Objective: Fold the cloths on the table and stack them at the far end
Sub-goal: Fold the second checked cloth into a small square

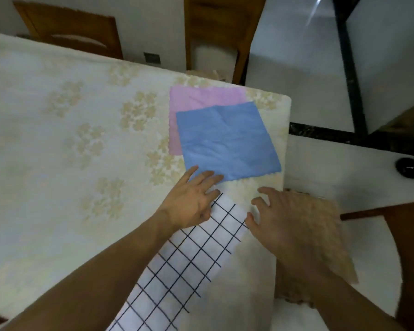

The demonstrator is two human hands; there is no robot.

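Two hands spread flat, gripping nothing: our left hand point(191, 199) touches the blue cloth point(227, 139), right hand point(285, 218) hovers blurred over the surface point(58, 139). Blue overlaps the pink cloth point(201, 99) at 1 o'clock; checked cloth point(177, 271) at 6. Square corners before folding.

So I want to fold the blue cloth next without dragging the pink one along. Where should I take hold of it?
Pinch the blue cloth at its two near corners, coming from the near edge. That edge lies flat on the table, clear of the pink cloth, which sits under the far and left parts. The left hand already touches the near-left corner; the right hand hovers close by.
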